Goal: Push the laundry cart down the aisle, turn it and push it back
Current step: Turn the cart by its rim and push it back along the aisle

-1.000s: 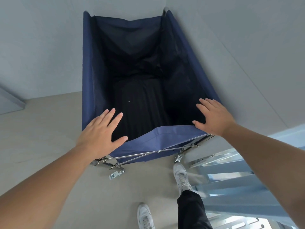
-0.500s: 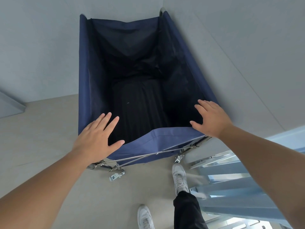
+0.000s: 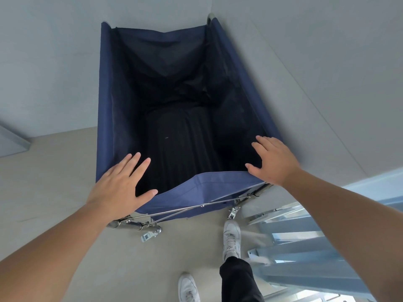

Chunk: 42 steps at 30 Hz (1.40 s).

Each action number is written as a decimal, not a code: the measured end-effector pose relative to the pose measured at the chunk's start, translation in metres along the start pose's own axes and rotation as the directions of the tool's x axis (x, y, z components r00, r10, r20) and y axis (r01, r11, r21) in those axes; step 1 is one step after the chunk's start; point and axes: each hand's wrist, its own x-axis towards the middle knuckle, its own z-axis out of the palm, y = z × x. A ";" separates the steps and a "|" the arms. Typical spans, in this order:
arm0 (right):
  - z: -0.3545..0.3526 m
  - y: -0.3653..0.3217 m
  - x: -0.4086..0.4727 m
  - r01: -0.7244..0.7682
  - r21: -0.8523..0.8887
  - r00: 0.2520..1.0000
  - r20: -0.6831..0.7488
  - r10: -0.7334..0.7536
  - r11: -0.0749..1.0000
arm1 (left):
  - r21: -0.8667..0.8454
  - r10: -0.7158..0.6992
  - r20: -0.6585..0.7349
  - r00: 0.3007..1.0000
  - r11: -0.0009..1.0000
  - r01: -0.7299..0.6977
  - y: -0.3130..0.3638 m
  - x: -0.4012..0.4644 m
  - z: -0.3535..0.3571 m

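The laundry cart (image 3: 209, 186) is a navy fabric bin on a folding steel frame, right in front of me, with its far end close to a grey wall. Dark cloth (image 3: 183, 144) lies in its bottom. My left hand (image 3: 117, 188) rests flat on the near left corner, fingers spread, with the thumb along the fabric rim. My right hand (image 3: 272, 162) lies flat on the near right corner in the same way. Neither hand curls around the frame.
A grey wall (image 3: 327, 83) runs close along the cart's right side. Pale blue metal racking (image 3: 305, 247) stands at my lower right, next to my right shoe (image 3: 232, 238). A caster (image 3: 150, 233) shows under the near left corner. Beige floor (image 3: 54, 182) stretches to the left.
The cart has drifted slightly left and nearer in view. Both hands stayed flat on its near corners. My right foot shifted a little.
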 end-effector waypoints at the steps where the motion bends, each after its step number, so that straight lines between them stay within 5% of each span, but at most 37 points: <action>1: 0.000 0.000 0.000 -0.002 0.004 1.000 0.003 0.002 1.000 | -0.001 -0.003 -0.002 1.000 1.000 0.003 0.000 0.000 0.000; 42: 0.007 0.000 0.003 0.005 0.021 0.999 -0.031 -0.004 1.000 | -0.033 0.004 -0.032 0.999 0.999 -0.005 -0.002 0.004 0.004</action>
